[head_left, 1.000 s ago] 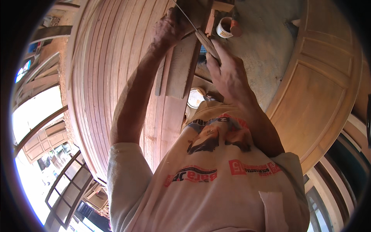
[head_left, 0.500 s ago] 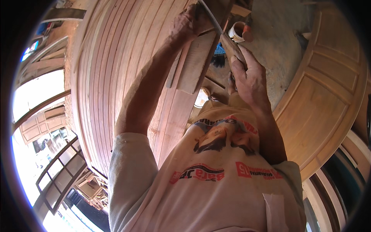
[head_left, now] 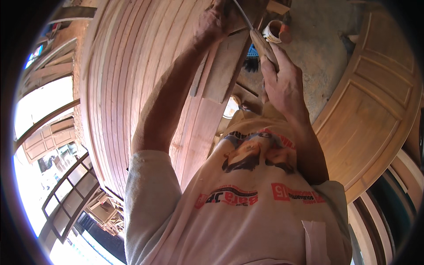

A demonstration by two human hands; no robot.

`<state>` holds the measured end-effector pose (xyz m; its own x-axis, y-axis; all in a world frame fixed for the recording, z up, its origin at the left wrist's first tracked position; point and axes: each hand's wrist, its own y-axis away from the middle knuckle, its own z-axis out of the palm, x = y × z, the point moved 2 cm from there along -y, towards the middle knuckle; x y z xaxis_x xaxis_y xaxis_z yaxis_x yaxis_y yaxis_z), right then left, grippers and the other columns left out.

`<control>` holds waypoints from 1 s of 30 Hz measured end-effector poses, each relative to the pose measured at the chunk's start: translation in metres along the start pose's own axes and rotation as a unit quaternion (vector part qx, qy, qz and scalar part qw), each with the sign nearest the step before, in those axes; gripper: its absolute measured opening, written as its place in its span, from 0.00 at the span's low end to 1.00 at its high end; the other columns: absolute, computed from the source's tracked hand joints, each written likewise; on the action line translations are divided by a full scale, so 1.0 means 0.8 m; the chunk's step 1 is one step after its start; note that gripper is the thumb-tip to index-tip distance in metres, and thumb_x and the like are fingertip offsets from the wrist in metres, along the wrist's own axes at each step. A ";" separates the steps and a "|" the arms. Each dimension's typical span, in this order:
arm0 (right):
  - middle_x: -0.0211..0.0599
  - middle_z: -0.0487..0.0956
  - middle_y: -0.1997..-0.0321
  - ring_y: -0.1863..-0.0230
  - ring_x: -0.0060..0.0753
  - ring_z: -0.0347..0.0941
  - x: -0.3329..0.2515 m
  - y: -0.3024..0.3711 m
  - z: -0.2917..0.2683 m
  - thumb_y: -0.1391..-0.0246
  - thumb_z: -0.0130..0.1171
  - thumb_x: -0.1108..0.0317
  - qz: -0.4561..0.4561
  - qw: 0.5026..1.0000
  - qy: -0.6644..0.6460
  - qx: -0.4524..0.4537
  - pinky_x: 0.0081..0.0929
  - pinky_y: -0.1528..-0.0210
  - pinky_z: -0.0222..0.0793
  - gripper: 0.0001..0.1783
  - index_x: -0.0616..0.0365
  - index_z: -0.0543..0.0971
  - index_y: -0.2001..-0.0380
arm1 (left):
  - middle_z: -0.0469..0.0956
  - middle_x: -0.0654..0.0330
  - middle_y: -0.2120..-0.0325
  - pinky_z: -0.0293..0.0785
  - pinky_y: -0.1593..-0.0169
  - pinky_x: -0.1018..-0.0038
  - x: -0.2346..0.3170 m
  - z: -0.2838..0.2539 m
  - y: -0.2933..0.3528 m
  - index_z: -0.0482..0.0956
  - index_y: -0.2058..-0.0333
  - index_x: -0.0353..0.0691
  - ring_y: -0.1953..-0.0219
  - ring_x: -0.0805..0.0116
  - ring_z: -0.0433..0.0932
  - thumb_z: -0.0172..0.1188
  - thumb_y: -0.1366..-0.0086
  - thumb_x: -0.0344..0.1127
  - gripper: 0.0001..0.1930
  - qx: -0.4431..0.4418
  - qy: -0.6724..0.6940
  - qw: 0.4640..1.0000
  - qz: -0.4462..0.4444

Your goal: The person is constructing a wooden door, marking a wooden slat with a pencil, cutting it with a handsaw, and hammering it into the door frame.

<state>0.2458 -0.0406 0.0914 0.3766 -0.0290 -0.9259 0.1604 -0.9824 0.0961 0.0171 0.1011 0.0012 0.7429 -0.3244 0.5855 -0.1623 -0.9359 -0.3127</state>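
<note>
My right hand (head_left: 284,79) is closed around the wooden handle (head_left: 263,46) of a file-like tool. Its long, narrow metal blade (head_left: 244,15) runs up and leftward past the top edge of the picture, so the tip is out of sight. Left of the blade, my left hand (head_left: 212,23) is closed at the far end of the bench, its fingers curled and partly in shadow. What those fingers grip is too dark to make out. Beneath the left wrist lies a short, worn board (head_left: 224,73) on the wooden planks (head_left: 150,48), with a thin strip (head_left: 198,77) beside it.
On the floor beyond the right hand stand a white bucket (head_left: 270,35) and a blue brush with dark bristles (head_left: 251,55). A large panelled wooden door (head_left: 362,128) leans along the right side. Window-like wooden frames (head_left: 66,194) stand at the left.
The view has shifted slightly. My right hand and the tool have moved a little forward and left, while my left hand keeps nearly the same place.
</note>
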 end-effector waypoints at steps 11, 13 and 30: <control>0.63 0.83 0.54 0.50 0.66 0.80 -0.004 -0.023 0.011 0.30 0.55 0.64 -0.033 0.997 0.070 0.026 0.50 0.47 0.77 0.22 0.69 0.76 0.41 | 0.82 0.44 0.62 0.76 0.56 0.49 -0.008 0.000 0.000 0.77 0.49 0.42 0.58 0.40 0.82 0.57 0.26 0.41 0.13 0.045 0.061 0.995 0.067; 0.63 0.83 0.55 0.51 0.66 0.81 -0.003 -0.024 0.012 0.31 0.55 0.65 -0.046 0.996 0.075 0.029 0.49 0.47 0.77 0.22 0.69 0.75 0.41 | 0.83 0.43 0.59 0.77 0.54 0.50 -0.004 0.001 0.004 0.77 0.46 0.41 0.55 0.40 0.82 0.55 0.25 0.41 0.15 0.069 0.059 0.992 0.088; 0.62 0.84 0.62 0.60 0.69 0.82 -0.003 0.009 0.006 0.30 0.56 0.67 -0.024 0.999 0.018 0.010 0.52 0.59 0.78 0.18 0.67 0.76 0.44 | 0.83 0.42 0.57 0.75 0.48 0.47 0.004 -0.011 -0.001 0.75 0.42 0.38 0.51 0.35 0.79 0.53 0.24 0.45 0.20 0.013 0.007 1.000 0.003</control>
<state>0.2419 -0.0485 0.0927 0.4016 0.0248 -0.9155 0.1609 -0.9860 0.0438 0.0136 0.0996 0.0101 0.7329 -0.3326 0.5935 -0.1505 -0.9300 -0.3353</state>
